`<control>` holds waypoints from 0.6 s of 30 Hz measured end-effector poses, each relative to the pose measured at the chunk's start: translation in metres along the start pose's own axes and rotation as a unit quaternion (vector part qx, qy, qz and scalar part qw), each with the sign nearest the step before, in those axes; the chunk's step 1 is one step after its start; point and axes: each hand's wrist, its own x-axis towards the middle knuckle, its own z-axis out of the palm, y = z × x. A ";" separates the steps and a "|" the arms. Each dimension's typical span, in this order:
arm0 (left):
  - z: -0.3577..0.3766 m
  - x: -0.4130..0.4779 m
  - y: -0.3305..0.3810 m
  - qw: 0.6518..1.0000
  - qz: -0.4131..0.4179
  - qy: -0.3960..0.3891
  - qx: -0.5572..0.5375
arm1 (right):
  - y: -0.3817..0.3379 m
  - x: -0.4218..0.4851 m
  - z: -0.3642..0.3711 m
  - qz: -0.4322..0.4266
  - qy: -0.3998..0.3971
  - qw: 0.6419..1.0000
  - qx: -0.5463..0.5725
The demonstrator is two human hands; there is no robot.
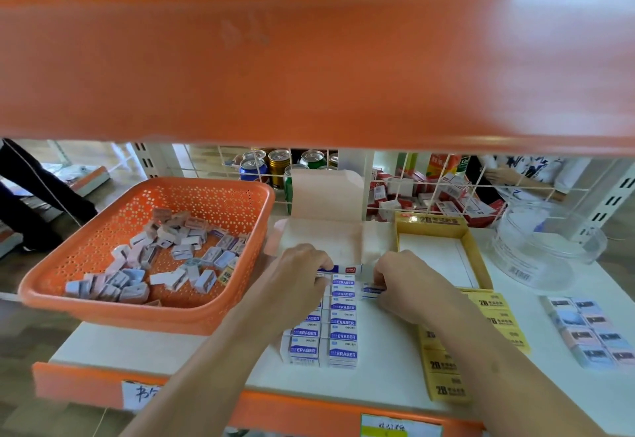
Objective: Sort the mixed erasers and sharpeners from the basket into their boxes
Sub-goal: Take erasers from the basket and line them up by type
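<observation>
On the white shelf (165, 350), an orange basket (113, 314) sits beside stacked erasers (342, 337).

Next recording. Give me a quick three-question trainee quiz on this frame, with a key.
1. Multiple choice: on which side of the eraser rows does the orange basket sit? A) the person's left B) the person's right C) on top of them
2. True or false: the yellow box is packed full of erasers.
3. Fill in: the right hand pinches one blue-and-white ____ at the far end of the rows.

Key: 1 A; 2 false, its inside shows bare; 3 eraser.
</observation>
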 end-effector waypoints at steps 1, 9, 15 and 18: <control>-0.001 -0.001 -0.001 1.000 -0.001 0.001 0.003 | 0.000 0.000 0.000 0.001 -0.003 1.000 -0.002; -0.017 -0.009 0.007 0.999 0.039 0.034 0.015 | -0.011 -0.008 -0.013 0.009 0.012 1.000 -0.008; -0.055 -0.027 -0.011 0.992 0.054 0.116 0.010 | -0.063 -0.014 -0.038 -0.076 0.093 0.993 -0.004; -0.081 -0.040 -0.046 0.989 -0.002 0.145 0.041 | -0.096 -0.010 -0.043 -0.130 0.111 0.985 0.027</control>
